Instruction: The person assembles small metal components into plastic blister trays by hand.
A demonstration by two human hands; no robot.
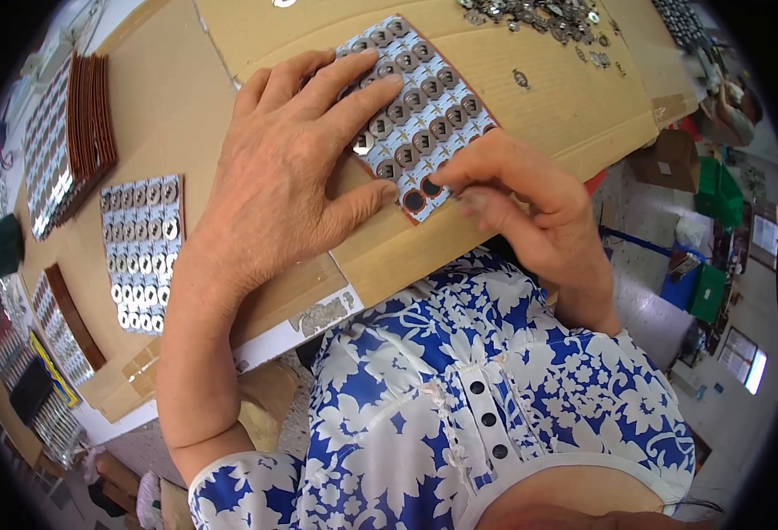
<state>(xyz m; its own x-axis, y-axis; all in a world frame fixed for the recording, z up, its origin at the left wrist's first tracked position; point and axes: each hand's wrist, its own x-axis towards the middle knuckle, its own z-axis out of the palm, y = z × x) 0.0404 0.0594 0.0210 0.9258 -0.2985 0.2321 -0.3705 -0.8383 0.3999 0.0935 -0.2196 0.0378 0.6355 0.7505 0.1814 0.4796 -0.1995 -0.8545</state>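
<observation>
A light-blue panel (430, 104) with brown edges lies at an angle on the cardboard. Rows of round grey metal pieces are set in it. My left hand (279, 172) rests over its left side, open, with fingers spread across the pieces and the thumb near the lower edge. At the panel's near corner, two round spots (414, 201) show dark instead of grey. Close beside them is my right hand (539, 199), its fingers curled and the thumb near the index finger. Whatever may be between those fingertips is too small or hidden to make out.
Loose small metal pieces (552, 19) lie heaped at the far right, with a single piece (521, 79) nearer. To the left are a tall stack of panels (90, 132), a panel of discs (144, 256) and a smaller stack (73, 322). Another person (735, 115) is at far right.
</observation>
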